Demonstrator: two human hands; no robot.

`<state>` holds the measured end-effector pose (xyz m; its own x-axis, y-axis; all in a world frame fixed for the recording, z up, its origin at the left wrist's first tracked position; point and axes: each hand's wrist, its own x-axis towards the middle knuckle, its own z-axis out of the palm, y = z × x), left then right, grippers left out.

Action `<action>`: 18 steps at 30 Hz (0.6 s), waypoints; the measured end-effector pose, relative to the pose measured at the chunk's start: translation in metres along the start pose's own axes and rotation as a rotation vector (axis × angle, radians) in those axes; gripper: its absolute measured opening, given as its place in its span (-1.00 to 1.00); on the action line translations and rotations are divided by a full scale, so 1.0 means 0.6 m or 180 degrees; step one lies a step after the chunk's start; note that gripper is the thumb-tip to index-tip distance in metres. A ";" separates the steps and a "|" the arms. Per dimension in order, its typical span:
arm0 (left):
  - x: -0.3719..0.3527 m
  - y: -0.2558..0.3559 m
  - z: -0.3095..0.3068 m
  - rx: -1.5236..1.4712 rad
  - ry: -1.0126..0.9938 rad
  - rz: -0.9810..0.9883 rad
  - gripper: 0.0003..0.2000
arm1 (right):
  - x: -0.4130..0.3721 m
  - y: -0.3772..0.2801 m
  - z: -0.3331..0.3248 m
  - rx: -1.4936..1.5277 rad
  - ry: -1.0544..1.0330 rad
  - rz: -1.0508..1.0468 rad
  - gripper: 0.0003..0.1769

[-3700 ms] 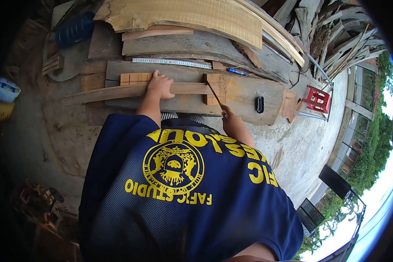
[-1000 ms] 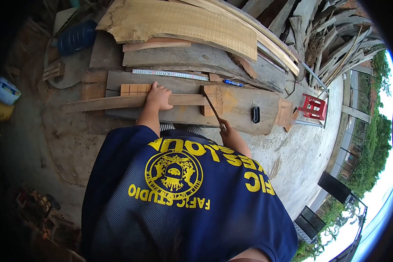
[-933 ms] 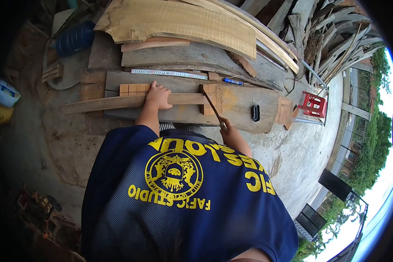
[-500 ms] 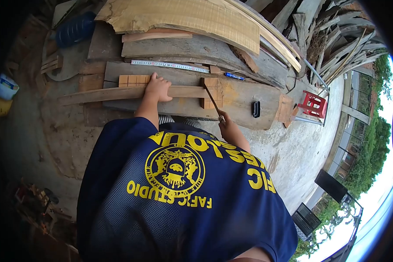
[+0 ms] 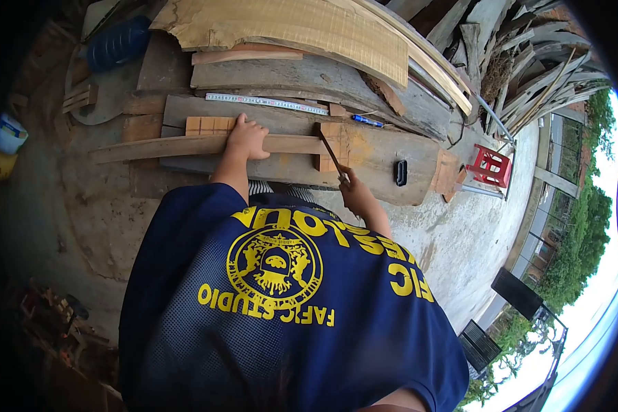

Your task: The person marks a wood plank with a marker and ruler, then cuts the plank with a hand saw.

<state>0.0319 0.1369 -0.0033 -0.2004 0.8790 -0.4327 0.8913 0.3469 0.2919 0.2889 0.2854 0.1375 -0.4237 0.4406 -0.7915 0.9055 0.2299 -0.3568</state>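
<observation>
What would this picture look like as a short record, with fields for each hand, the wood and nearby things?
Left hand: flat on a long pale wooden slat
Right hand: closed on a thin dark metal tool, its tip at a short orange wooden block
Support: wide grey wooden plank
Nearby: white measuring ruler, blue pen, red plastic stool

Outdoor woodworking yard (stacked planks (image 5: 309, 27), offcuts everywhere).

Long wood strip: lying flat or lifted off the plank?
Lying flat. The wood strip rests along the plank, left hand pressed on top; the right hand holds a thin tool at its end.
</observation>
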 end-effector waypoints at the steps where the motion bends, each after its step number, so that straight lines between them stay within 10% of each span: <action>1: 0.001 -0.001 0.001 0.0010 -0.0016 -0.0005 -0.51 | 0.000 -0.003 0.006 -0.0001 0.0012 0.0004 -0.48; 18: -0.002 0.002 -0.011 0.0024 -0.0060 -0.0055 -0.49 | -0.047 -0.015 0.006 -0.0394 0.0264 -0.0181 -0.52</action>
<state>0.0303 0.1386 0.0033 -0.2082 0.8666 -0.4535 0.8909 0.3594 0.2777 0.2929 0.2681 0.1610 -0.4794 0.4928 -0.7262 0.8721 0.3596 -0.3318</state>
